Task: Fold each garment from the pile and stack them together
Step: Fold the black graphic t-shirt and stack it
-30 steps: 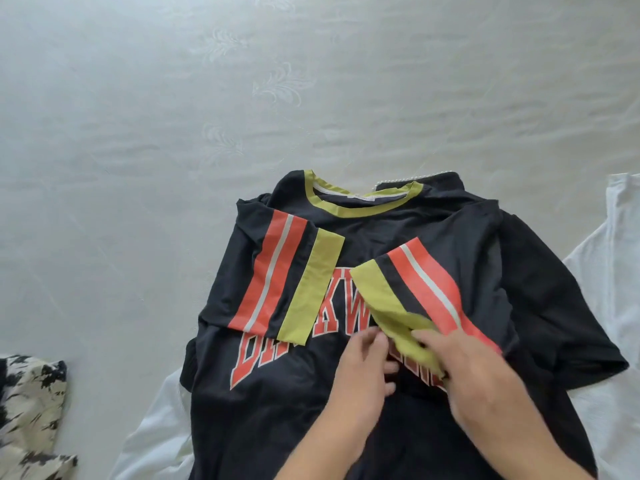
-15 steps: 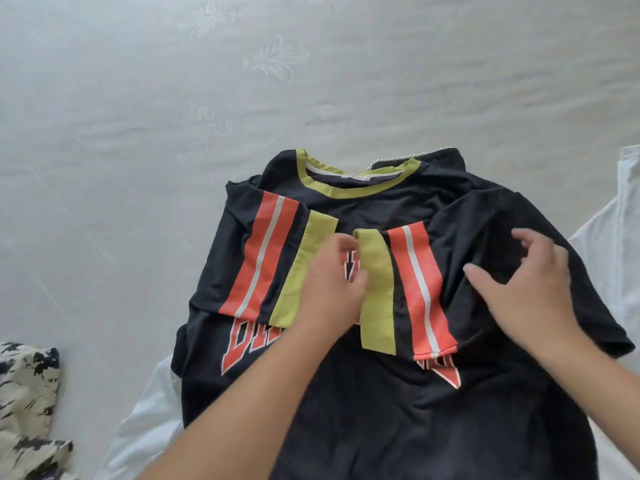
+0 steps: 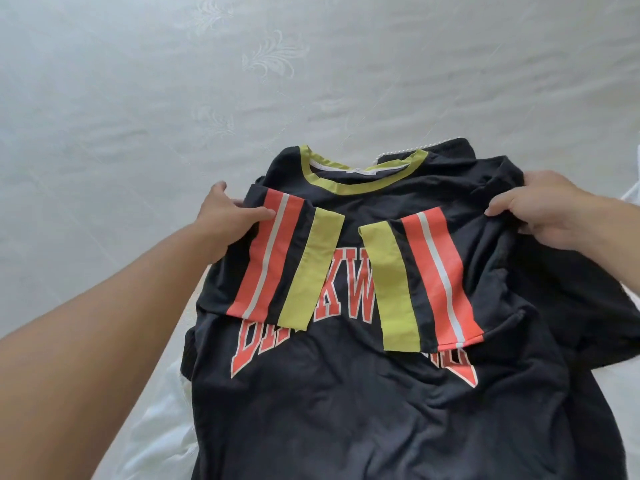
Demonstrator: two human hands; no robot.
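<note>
The left hand (image 3: 225, 216) reaches out with a long straight forearm and grips the left shoulder edge of the black T-shirt (image 3: 346, 393); the thumb lies on top, on the striped sleeve, and the other fingers go under the cloth. The right hand (image 3: 550, 209) comes in from the right side and pinches the right shoulder fold in the same way, thumb on top, fingers curled round the fabric.

The T-shirt lies face up between the two hands, on a pale bed sheet (image 3: 173, 98) with a faint flower pattern. Its collar (image 3: 360, 187) is yellow-green. Both short sleeves are folded inward over the chest, each with orange, white and black stripes and a yellow-green cuff, and they do not touch each other. Between and below them, red block letters show partly. Some white cloth (image 3: 162, 427) lies under the lower left part of the shirt.
</note>
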